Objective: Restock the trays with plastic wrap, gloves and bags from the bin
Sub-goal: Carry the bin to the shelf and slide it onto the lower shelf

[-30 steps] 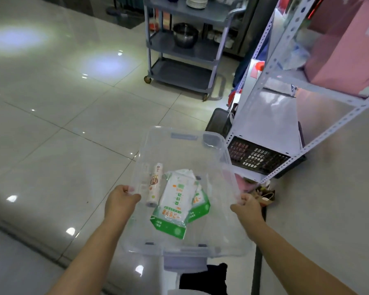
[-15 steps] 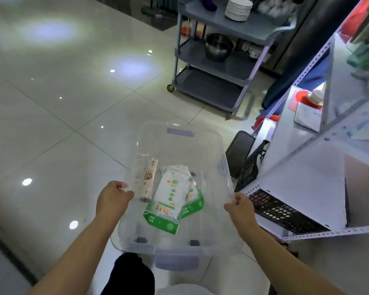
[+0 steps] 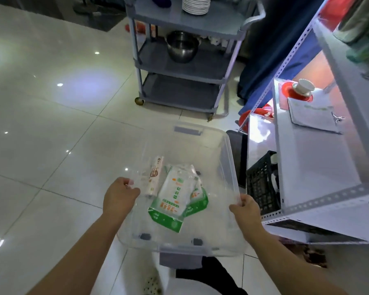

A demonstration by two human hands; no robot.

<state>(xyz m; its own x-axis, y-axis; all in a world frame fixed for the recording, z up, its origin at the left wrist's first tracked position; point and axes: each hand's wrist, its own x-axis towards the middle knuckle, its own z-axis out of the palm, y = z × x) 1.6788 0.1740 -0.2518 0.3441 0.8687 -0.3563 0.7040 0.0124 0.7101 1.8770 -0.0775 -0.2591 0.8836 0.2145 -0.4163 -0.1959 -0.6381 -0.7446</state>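
1. The clear plastic bin (image 3: 226,158) is carried in front of me at about waist height, above the tiled floor (image 3: 51,145), its long axis running away from my body.
2. Inside, on the bin floor, lie a roll of plastic wrap (image 3: 155,175) along the left wall and two green-and-white pouches (image 3: 175,196) overlapping at centre. I cannot tell which pouch holds gloves and which holds bags.
3. The roll's long axis runs parallel to the bin's long sides. It lies just beside my left hand (image 3: 119,194), so that hand is the nearer one for picking it.
4. My left hand is closed over the left rim, fingers curled inward over the edge. My right hand (image 3: 245,209) grips the right rim likewise, thumb on top.
5. Both forearms extend forward and slightly inward, holding the bin roughly level.
6. The white metal shelving unit (image 3: 320,167) stands just to the right of the bin. A black crate (image 3: 260,184) sits beneath it.
7. A grey utility cart (image 3: 183,67) with a steel bowl (image 3: 182,46) stands ahead, well apart.
8. Judgement: no tray is identifiable yet, so unloading has not begun; the bin must be set down first.
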